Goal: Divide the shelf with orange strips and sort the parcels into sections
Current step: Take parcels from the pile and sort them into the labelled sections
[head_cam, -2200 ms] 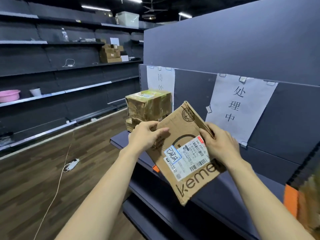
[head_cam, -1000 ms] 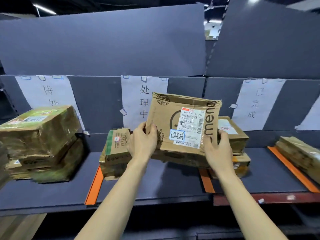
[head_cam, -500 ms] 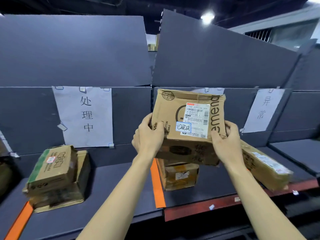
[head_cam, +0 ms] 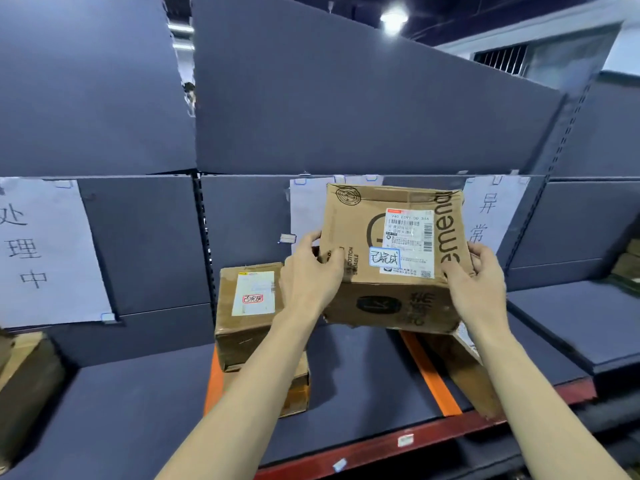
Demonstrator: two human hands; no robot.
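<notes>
Cardboard parcel (head_cam: 391,258) held up in the air above the dark shelf (head_cam: 363,372), between two orange strips (head_cam: 431,375). Left hand (head_cam: 308,278) curled round its left edge, right hand (head_cam: 479,282) gripping its right edge. Stacked parcels (head_cam: 249,317) just left, below the left hand.

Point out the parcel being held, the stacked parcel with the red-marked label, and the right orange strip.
Held parcel (head_cam: 391,258): head view, top face beside the label.
Stacked parcel (head_cam: 242,327): head view, front face below its label.
Right orange strip (head_cam: 431,375): head view, middle of strip.
</notes>
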